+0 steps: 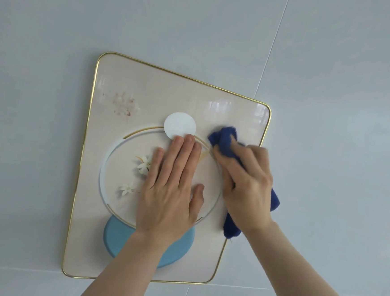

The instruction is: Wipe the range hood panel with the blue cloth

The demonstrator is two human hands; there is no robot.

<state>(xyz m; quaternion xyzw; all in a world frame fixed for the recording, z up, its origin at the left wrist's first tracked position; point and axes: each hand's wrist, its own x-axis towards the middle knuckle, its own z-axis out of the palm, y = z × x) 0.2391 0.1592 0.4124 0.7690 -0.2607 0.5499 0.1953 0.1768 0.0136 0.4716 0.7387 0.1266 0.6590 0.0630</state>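
Observation:
A cream panel (129,82) with a thin gold rim hangs on the pale tiled wall; it bears a printed ring, white flowers, a white disc and a light blue disc. A reddish smear (124,105) marks its upper left area. My left hand (172,188) lies flat on the panel's middle, fingers together and pointing up. My right hand (247,187) grips a bunched dark blue cloth (225,138) and presses it against the panel's right side, near the ring. One end of the cloth hangs below my right wrist.
Pale blue-grey wall tiles (328,158) surround the panel, with thin grout lines running up the right side and along the bottom. Nothing else is in view.

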